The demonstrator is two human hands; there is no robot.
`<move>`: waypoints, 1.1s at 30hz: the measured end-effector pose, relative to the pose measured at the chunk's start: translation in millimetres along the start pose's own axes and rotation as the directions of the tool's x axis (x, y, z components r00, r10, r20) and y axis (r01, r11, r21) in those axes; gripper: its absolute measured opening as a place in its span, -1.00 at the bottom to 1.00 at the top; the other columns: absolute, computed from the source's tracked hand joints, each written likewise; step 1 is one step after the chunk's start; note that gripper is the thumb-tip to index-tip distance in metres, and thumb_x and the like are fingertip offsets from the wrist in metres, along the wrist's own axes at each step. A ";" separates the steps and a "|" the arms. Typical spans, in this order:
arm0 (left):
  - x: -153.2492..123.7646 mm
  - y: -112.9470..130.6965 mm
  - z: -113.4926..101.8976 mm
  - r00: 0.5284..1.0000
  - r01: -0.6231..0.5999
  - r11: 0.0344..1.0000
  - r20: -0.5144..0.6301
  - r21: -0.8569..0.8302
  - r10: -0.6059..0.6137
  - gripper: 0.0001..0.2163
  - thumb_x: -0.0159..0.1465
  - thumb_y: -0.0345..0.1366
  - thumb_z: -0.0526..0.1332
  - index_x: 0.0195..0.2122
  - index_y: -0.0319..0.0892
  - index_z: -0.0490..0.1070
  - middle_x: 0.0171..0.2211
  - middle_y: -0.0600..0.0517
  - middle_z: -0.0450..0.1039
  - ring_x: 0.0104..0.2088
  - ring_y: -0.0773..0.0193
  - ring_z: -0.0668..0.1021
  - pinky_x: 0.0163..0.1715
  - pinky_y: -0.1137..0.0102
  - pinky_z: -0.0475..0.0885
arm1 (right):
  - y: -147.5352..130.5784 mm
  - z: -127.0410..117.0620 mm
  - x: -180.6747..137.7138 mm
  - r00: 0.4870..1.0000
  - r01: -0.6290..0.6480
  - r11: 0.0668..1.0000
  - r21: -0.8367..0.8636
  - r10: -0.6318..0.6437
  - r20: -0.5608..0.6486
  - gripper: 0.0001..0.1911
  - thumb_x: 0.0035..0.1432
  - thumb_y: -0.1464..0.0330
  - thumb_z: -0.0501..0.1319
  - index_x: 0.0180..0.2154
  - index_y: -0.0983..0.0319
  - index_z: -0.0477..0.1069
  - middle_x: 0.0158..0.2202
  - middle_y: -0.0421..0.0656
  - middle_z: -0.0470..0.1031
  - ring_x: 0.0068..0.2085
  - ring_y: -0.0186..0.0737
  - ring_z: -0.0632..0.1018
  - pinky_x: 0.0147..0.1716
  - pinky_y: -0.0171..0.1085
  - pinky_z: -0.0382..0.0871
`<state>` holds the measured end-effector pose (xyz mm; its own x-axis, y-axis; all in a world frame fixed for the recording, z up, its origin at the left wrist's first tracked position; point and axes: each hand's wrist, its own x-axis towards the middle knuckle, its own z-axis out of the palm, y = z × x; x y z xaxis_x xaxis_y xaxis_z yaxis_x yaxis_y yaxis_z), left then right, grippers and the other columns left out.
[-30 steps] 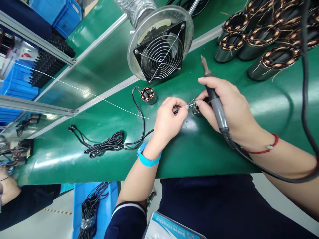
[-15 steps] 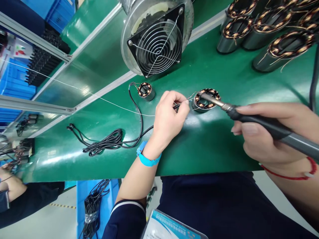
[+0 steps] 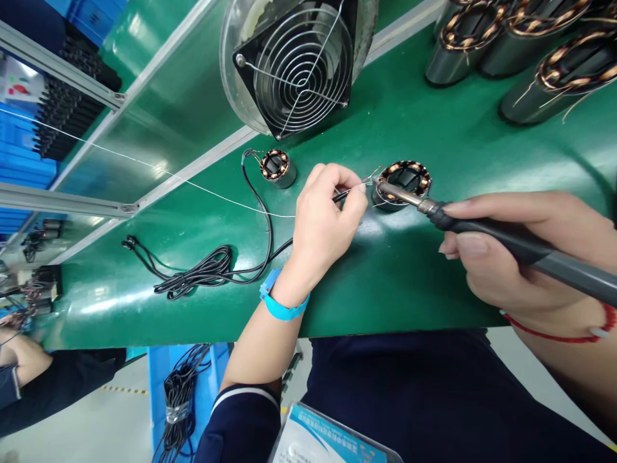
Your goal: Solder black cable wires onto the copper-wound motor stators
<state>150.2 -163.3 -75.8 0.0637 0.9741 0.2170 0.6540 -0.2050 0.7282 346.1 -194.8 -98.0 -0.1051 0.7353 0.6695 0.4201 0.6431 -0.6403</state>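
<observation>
My left hand (image 3: 328, 215) is closed, pinching the end of a black cable (image 3: 342, 195) whose thin wire ends stick out past the fingertips. A strand of thin solder wire (image 3: 241, 207) runs from the upper left into the same hand. My right hand (image 3: 515, 257) is wrapped round the dark handle of a soldering iron (image 3: 535, 247). The iron's metal tip reaches the wire ends at the left edge of a motor stator (image 3: 402, 186) with copper windings, which stands upright on the green table. Whether the tip touches the wires I cannot tell.
A fan with a wire guard (image 3: 301, 80) stands at the back. A smaller-looking stator (image 3: 278, 168) joins a coiled black cable (image 3: 202, 273) on the left. Several stators (image 3: 463, 48) stand at the back right. Bundled cables (image 3: 178, 399) lie in a blue bin (image 3: 157, 373). A co-worker's arm (image 3: 26, 360) is far left.
The iron's tip has moved left and slightly down, from over the stator's windings to the wire ends by my left fingers. The whole view has shifted slightly.
</observation>
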 end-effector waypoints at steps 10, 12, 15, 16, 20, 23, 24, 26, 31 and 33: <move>0.8 0.4 -0.3 1.000 -0.024 1.000 -0.020 -0.021 0.023 -0.84 0.27 -0.47 0.19 -0.42 -0.11 0.28 -0.40 0.08 0.39 -0.31 0.29 0.44 -0.24 0.35 0.36 | -0.6 -0.5 -2.5 0.999 -0.024 0.999 -0.025 0.023 -0.029 -0.81 0.27 0.27 0.28 -0.10 0.16 0.56 -0.26 -0.14 0.64 -0.37 -0.18 0.65 -0.45 -0.23 0.51; 0.9 1.1 -0.5 1.000 -0.018 1.000 -0.024 -0.018 0.018 -0.84 0.27 -0.47 0.20 -0.42 -0.11 0.28 -0.40 0.08 0.39 -0.31 0.28 0.44 -0.24 0.34 0.37 | 0.2 0.5 -2.1 1.000 -0.001 1.000 0.000 0.001 -0.011 -0.81 0.27 0.29 0.28 -0.10 0.15 0.56 -0.28 -0.16 0.64 -0.40 -0.19 0.64 -0.49 -0.24 0.50; 0.7 1.9 -0.7 0.999 -0.017 1.000 -0.028 -0.011 0.017 -0.83 0.26 -0.48 0.21 -0.43 -0.12 0.29 -0.39 0.08 0.39 -0.29 0.27 0.44 -0.23 0.34 0.37 | 1.6 1.3 -2.1 1.000 0.009 1.000 0.021 -0.008 -0.004 -0.82 0.26 0.31 0.29 -0.09 0.16 0.55 -0.28 -0.16 0.64 -0.42 -0.22 0.63 -0.51 -0.26 0.49; 0.6 1.9 -0.7 0.999 -0.021 1.000 -0.030 -0.011 0.020 -0.83 0.26 -0.49 0.21 -0.43 -0.12 0.29 -0.39 0.08 0.39 -0.29 0.27 0.45 -0.22 0.34 0.37 | 1.5 0.9 -1.9 1.000 0.001 1.000 0.009 -0.001 -0.007 -0.82 0.27 0.30 0.29 -0.09 0.16 0.55 -0.28 -0.16 0.64 -0.41 -0.22 0.64 -0.48 -0.26 0.50; 0.7 1.4 -0.6 0.998 -0.046 0.999 -0.030 0.007 0.047 -0.82 0.26 -0.50 0.20 -0.42 -0.13 0.28 -0.40 0.08 0.39 -0.29 0.28 0.45 -0.22 0.35 0.37 | -6.1 -4.3 5.2 1.000 0.000 0.993 -0.115 0.000 -0.002 -0.77 0.31 0.25 0.26 -0.02 0.14 0.52 -0.22 -0.15 0.64 -0.29 -0.18 0.66 -0.34 -0.23 0.54; 0.8 2.2 -1.1 0.998 -0.053 0.997 -0.026 0.049 0.054 -0.83 0.27 -0.50 0.20 -0.42 -0.13 0.28 -0.39 0.08 0.39 -0.29 0.29 0.46 -0.23 0.36 0.36 | -16.8 -8.3 19.2 0.987 -0.084 0.983 -0.162 0.105 0.119 -0.70 0.34 0.30 0.23 0.09 0.08 0.48 -0.04 -0.17 0.61 -0.11 -0.13 0.65 -0.11 -0.16 0.58; 0.7 2.7 -1.4 0.998 -0.052 0.997 -0.027 0.062 0.054 -0.83 0.27 -0.50 0.20 -0.41 -0.13 0.28 -0.39 0.08 0.39 -0.30 0.29 0.45 -0.24 0.37 0.36 | -19.5 -8.6 24.7 0.976 -0.125 0.979 -0.160 0.151 0.159 -0.68 0.36 0.31 0.22 0.13 0.06 0.46 0.03 -0.20 0.58 -0.05 -0.13 0.64 -0.03 -0.14 0.57; 0.5 3.9 -1.9 0.998 -0.051 0.996 -0.032 0.078 0.054 -0.83 0.26 -0.52 0.19 -0.41 -0.13 0.28 -0.40 0.08 0.40 -0.31 0.30 0.45 -0.26 0.38 0.35 | -21.9 -6.9 35.2 0.959 -0.164 0.974 -0.154 0.194 0.205 -0.64 0.40 0.31 0.18 0.19 0.06 0.40 0.15 -0.23 0.50 0.02 -0.16 0.61 0.05 -0.17 0.54; -0.1 4.6 -2.4 0.996 -0.073 0.995 -0.050 0.061 0.076 -0.82 0.24 -0.55 0.19 -0.42 -0.13 0.28 -0.40 0.07 0.40 -0.31 0.31 0.45 -0.27 0.40 0.35 | -11.9 6.4 46.1 0.938 -0.159 0.961 -0.225 0.219 0.271 -0.61 0.41 0.31 0.14 0.22 0.18 0.34 0.02 -0.17 0.58 0.04 -0.11 0.59 -0.04 -0.15 0.55; -0.1 4.5 -2.6 0.995 -0.075 0.996 -0.055 0.047 0.078 -0.82 0.23 -0.55 0.19 -0.43 -0.14 0.29 -0.40 0.07 0.40 -0.31 0.32 0.46 -0.26 0.41 0.36 | -7.4 11.5 43.8 0.931 -0.155 0.968 -0.196 0.209 0.298 -0.58 0.35 0.34 0.16 0.22 0.17 0.32 -0.03 -0.18 0.60 0.01 -0.08 0.60 0.00 -0.08 0.53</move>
<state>151.2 -164.5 -70.8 0.0729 0.9486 0.3081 0.6819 -0.2728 0.6787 328.0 -164.9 -68.3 -0.2788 0.8831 0.3773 0.5996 0.4670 -0.6500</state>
